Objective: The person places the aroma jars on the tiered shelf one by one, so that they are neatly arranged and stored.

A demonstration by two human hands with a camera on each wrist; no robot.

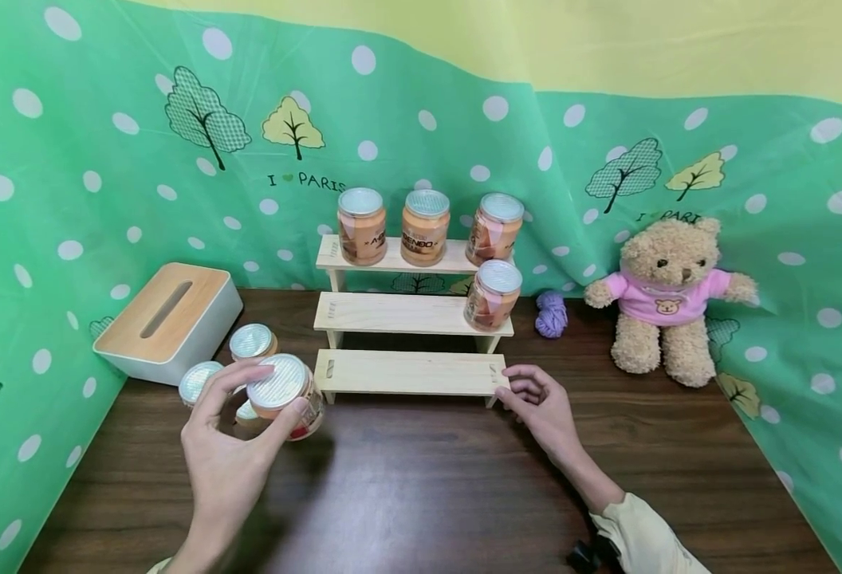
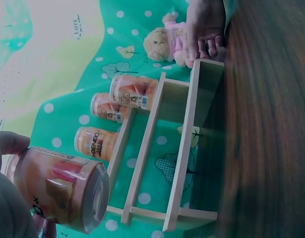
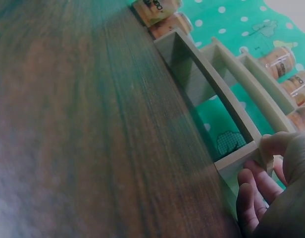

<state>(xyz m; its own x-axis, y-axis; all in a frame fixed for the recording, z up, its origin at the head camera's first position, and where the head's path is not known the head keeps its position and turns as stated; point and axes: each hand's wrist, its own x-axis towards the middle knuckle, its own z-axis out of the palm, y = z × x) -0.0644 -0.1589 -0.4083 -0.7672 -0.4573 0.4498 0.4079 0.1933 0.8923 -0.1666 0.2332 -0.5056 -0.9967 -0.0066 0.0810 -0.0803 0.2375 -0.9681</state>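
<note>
Left hand [image 1: 230, 450], fingers spread just jar-wide, grips the sides of a jar [image 2: 61, 191] left of the shelf [image 1: 410, 375], likely for a steady hold; the right hand [image 1: 541, 408], partly curled, pinches the shelf's right end, perhaps bracing it. The jar is rounded, its lid [image 1: 279, 381] ridged and silvery; the shelf is flat, pale wood.

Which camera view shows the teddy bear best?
The head view: the teddy bear appears whole there, from ears to feet, front side visible. The left wrist view shows it small and sideways, partly hidden by the right hand. The right wrist view does not show it.
</note>
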